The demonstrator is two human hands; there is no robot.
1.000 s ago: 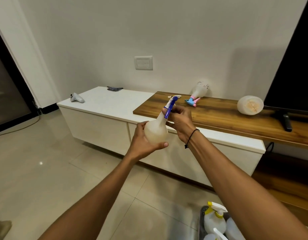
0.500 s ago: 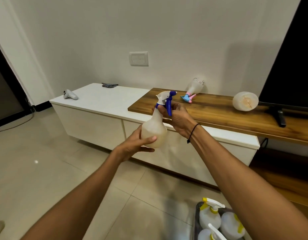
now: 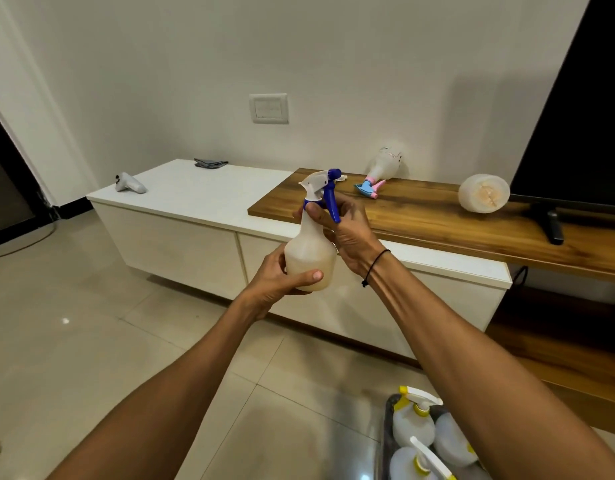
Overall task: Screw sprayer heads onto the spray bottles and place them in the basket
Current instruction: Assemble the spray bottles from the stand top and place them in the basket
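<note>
The left hand (image 3: 281, 275) cups the spray bottle (image 3: 311, 258), held in the air in front of the table (image 3: 437, 220); the right hand (image 3: 347, 230) pinches the blue sprayer head (image 3: 321, 190) at its collar. A tilted start could cross-thread the head, leaving it loose and leaky.

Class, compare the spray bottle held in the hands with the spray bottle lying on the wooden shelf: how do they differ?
The held bottle stands upright, off any surface; the shelf bottle lies tipped on the wooden shelf. The held bottle's sprayer head is blue and white; the shelf bottle's is pink and light blue. The left hand grips the held bottle's body and the right hand its collar; nothing touches the shelf bottle. Both are translucent white.
</note>
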